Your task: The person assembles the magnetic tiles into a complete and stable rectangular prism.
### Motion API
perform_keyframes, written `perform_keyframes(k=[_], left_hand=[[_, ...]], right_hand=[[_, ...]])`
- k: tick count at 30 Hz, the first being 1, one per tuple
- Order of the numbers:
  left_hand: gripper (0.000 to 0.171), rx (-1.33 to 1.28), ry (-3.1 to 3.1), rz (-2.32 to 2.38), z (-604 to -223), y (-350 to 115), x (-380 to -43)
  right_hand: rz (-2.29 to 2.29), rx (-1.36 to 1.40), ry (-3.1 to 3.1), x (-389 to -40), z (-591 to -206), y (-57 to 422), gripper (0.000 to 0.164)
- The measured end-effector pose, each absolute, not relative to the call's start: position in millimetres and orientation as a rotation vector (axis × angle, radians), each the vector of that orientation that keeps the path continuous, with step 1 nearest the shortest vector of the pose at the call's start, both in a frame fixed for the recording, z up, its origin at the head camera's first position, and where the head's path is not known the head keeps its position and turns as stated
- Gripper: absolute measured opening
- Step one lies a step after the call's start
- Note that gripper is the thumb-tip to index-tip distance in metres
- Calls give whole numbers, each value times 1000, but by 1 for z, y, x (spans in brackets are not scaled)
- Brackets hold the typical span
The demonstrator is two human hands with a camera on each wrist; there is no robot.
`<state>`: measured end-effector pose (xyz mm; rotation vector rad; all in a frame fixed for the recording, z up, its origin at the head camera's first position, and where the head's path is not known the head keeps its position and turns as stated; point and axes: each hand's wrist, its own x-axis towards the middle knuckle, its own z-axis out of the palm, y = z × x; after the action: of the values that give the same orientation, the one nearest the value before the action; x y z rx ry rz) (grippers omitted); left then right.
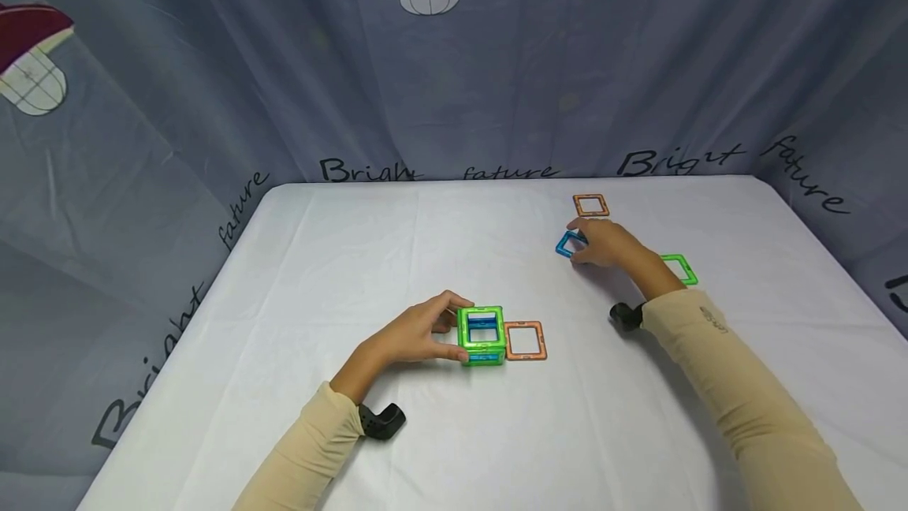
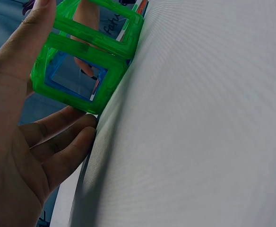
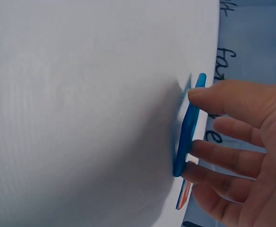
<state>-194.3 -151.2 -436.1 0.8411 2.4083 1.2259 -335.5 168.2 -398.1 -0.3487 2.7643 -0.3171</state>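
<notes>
At the centre of the white table, my left hand (image 1: 417,333) holds a small box of square magnetic tiles (image 1: 482,347) by its left side, thumb at the near corner and fingers behind. Green frames face up and forward, with blue ones showing inside. In the left wrist view, the box's green frames (image 2: 110,90) stand at the tabletop beside my thumb and fingers. Further back on the right, my right hand (image 1: 603,244) pinches a blue square magnetic tile (image 1: 561,246). The right wrist view has this blue tile (image 3: 187,130) edge-on between thumb and fingertips, tilted over its shadow.
An orange square tile (image 1: 542,340) lies flat against the box's right side. Another orange tile (image 1: 591,214) lies near the table's back edge. A green tile (image 1: 690,268) is partly hidden behind my right forearm. A grey curtain (image 1: 454,101) hangs behind the table.
</notes>
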Motion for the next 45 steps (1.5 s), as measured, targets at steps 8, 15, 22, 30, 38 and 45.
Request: perform_keyframes(k=[8, 15, 22, 30, 38, 45], left_hand=[[67, 841, 2409, 1224, -437, -151, -194], [66, 841, 2398, 1239, -436, -151, -194], [68, 825, 2408, 1233, -439, -152, -194], [69, 825, 2414, 1227, -436, -150, -194], [67, 832, 2394, 1238, -435, -150, -195], [67, 823, 2384, 1250, -437, -150, -196]], right_hand=[[-408, -507, 2740, -316, -398, 166, 53], [-474, -517, 2772, -298, -399, 162, 53], [-505, -532, 2821, -288, -405, 161, 52], [-500, -529, 2813, -280, -403, 156, 52], [-582, -646, 2678, -269, -398, 148, 48], [-661, -765, 2530, -262, -395, 143, 43]])
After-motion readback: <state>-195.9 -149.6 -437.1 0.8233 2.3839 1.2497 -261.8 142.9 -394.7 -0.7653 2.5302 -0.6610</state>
